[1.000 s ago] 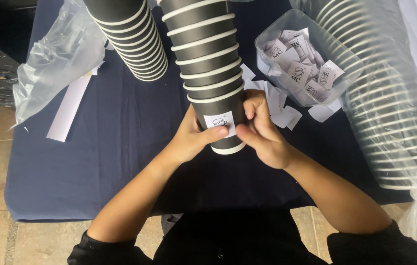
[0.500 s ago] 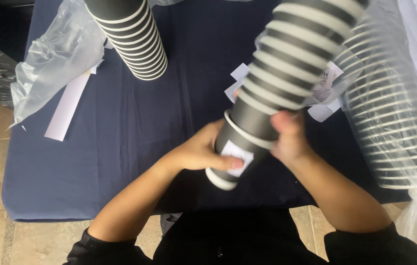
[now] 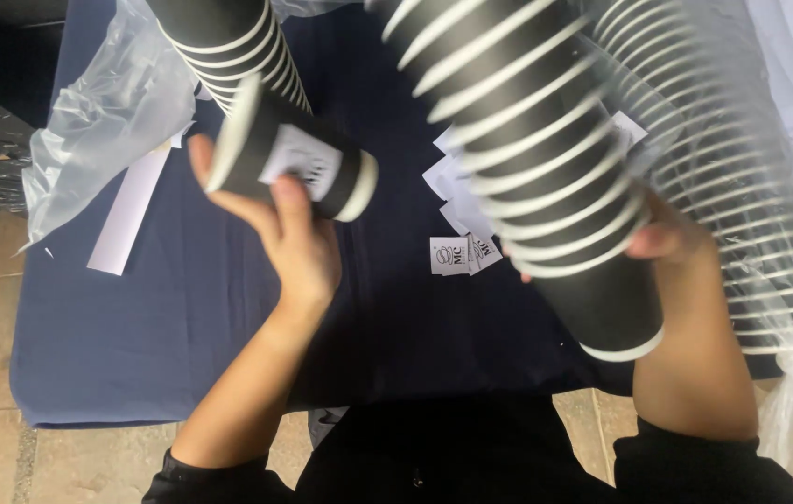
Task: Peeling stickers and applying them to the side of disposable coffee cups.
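Strewn across a navy-covered worktop (image 3: 182,317): white paper labels (image 3: 460,254), crumpled clear plastic bag (image 3: 102,121), bagged sleeve of cups (image 3: 751,196), white paper strip (image 3: 130,210).

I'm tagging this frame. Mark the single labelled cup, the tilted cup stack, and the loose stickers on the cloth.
single labelled cup (image 3: 295,163), head view, on its white sticker.
tilted cup stack (image 3: 527,159), head view, on the striped middle of the stack.
loose stickers (image 3: 449,256), head view, on the nearest square sticker.
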